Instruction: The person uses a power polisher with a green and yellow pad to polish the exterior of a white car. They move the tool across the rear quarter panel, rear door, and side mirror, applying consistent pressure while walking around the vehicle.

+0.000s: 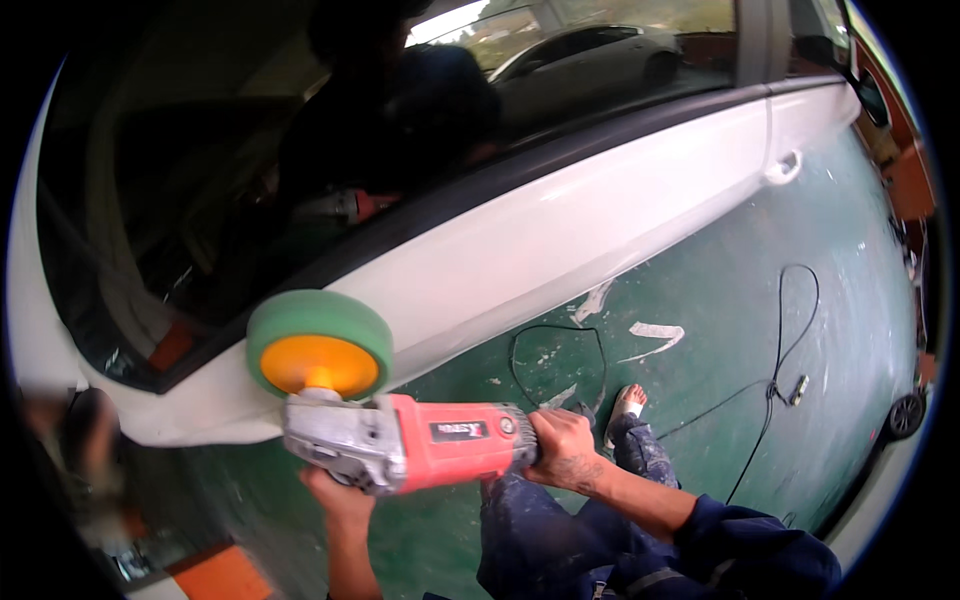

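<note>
I hold a polishing machine (420, 440) with a red body and a grey metal head. Its green foam pad (318, 340) with an orange backing presses against the white car door (560, 240) just below the dark window. My right hand (562, 448) grips the rear of the red body. My left hand (338, 495) supports the grey head from underneath. The window glass (300, 150) reflects my dark shape and the tool.
A black power cable (775, 370) trails in loops over the green painted floor (820, 260). My sandalled foot (627, 402) and paint-spotted blue trousers are below the tool. The door handle (783, 168) is further right; a car wheel (905, 415) is at far right.
</note>
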Demonstrator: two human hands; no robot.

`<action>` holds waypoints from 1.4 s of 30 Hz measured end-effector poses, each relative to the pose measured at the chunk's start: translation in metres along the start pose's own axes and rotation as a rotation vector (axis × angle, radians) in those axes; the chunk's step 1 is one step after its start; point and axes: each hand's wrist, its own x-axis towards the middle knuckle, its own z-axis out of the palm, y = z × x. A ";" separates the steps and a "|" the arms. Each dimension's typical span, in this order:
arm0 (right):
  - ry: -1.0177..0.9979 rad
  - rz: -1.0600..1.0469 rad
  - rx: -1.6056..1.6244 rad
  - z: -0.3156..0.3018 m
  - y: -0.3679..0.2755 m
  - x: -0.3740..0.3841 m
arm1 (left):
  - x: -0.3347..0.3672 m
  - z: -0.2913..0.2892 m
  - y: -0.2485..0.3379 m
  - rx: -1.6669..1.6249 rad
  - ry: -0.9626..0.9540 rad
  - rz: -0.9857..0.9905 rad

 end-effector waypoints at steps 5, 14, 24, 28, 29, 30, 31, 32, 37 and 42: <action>0.087 0.162 0.105 -0.065 0.072 -0.040 | -0.007 0.076 0.064 0.240 -0.206 0.093; 0.265 0.448 0.360 -0.167 0.159 -0.071 | 0.053 0.212 0.218 0.535 -0.574 0.360; 0.483 0.529 0.419 -0.239 0.233 -0.063 | 0.121 0.345 0.345 0.413 -0.568 0.760; 0.590 0.627 0.673 -0.241 0.242 -0.065 | 0.128 0.392 0.397 0.455 -0.577 0.902; 0.626 0.626 0.746 -0.236 0.248 -0.067 | 0.126 0.400 0.400 0.496 -0.584 0.910; 0.629 0.638 0.743 -0.229 0.250 -0.066 | 0.126 0.403 0.400 0.539 -0.588 0.915; 0.640 0.659 0.740 -0.220 0.253 -0.070 | 0.122 0.404 0.396 0.530 -0.594 0.903; 0.656 0.689 0.739 -0.209 0.257 -0.079 | 0.114 0.402 0.384 0.520 -0.611 0.895; 0.466 0.502 0.651 -0.138 0.230 -0.085 | 0.073 0.321 0.294 0.611 -0.625 0.755; 0.290 0.303 0.648 -0.033 0.190 -0.041 | 0.048 0.200 0.169 0.656 -0.485 0.430</action>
